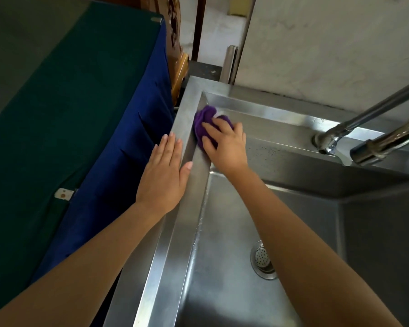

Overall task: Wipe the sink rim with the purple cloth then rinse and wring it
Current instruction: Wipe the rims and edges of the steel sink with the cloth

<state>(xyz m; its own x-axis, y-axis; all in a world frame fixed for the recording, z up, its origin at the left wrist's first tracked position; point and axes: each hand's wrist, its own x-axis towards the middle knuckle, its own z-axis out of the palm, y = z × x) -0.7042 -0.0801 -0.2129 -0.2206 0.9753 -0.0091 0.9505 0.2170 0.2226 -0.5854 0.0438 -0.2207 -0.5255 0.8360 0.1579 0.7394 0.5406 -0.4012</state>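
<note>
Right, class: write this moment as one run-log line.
phase: wiping | right hand: presses purple cloth on sink rim, far-left corner | left hand: flat on left rim | faucet: no water seen

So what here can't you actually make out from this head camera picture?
- Most of the purple cloth: the right hand covers it.
- The sink rim under the left hand: the palm hides it.
- The tap: its upper part runs off the right edge.
- The drain: partly behind the right forearm.

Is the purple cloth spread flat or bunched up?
Bunched up: the purple cloth sits crumpled in folds under the right hand, pressed on the sink rim near the far-left corner.
</note>
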